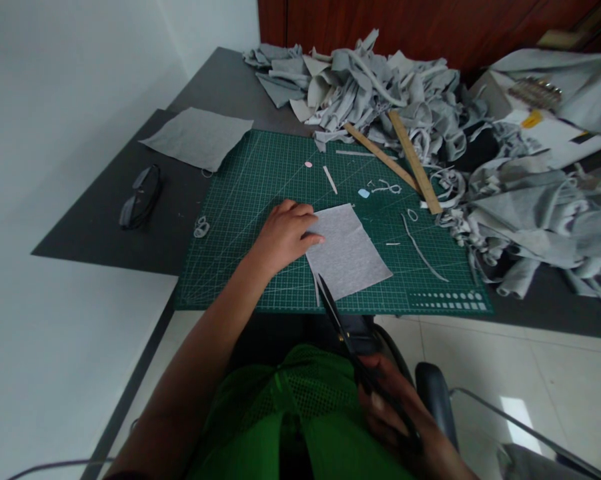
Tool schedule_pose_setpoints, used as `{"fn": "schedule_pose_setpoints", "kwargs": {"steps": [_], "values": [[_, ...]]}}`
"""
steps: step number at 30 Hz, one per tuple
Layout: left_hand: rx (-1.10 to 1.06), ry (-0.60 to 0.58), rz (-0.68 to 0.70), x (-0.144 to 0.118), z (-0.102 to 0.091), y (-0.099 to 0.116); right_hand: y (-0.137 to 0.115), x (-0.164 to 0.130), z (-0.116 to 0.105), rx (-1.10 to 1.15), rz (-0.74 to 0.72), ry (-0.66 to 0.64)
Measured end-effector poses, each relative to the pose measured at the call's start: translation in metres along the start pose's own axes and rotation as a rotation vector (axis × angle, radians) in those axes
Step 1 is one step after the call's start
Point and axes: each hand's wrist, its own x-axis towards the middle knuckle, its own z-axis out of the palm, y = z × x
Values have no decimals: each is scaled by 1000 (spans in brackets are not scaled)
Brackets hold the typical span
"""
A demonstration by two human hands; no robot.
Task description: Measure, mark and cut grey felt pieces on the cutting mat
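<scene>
Left hand [289,233]: lay half-open on the left edge of the grey fabric square [351,252], which spread rightward.
Right hand [387,400]: was curled round the black scissors [349,347], tips at the square's lower-left edge.
Cutting mat [240,220]: ran mostly open left of the left hand.

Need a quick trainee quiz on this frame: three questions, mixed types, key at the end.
1. Which tool does the right hand hold?
2. As seen in the picture, where do the glasses lie relative to the green cutting mat? A) left of it B) on it C) right of it
3. True or false: the left hand rests partly on the grey fabric piece in the middle of the mat.

Key: 1. Black scissors. 2. A. 3. True.
</scene>
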Motion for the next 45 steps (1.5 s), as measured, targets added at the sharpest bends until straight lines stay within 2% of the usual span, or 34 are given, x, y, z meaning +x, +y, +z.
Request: {"fn": "schedule_pose_setpoints", "kwargs": {"steps": [5,10,14,19,24,28,33,37,39,43,45], "values": [[-17,7,4,0,0,-2,-7,9,6,3,-21,-60],[-19,-2,1,0,-1,-1,-10,16,11,1,-55,-67],[-23,-2,-3,0,0,-2,-10,23,7,-33,-87,-83],[-16,11,5,-1,2,-4,-9,30,3,-16,-90,-163],[-22,27,5,-1,4,-5,-9,30,4,79,-46,-130],[-13,22,1,-1,3,-4,-7,34,0,142,-36,-166],[-13,14,-13,-1,1,-2,-8,34,1,75,-52,-173],[-12,-17,1,-2,-2,1,-15,25,10,45,-34,-103],[-9,4,-19,-2,-3,3,-17,22,14,21,-39,-72],[61,98,-147,-3,-2,6,-18,18,18,-13,-53,-62],[80,100,-188,-2,-2,6,-18,18,18,-8,-53,-61]]}}
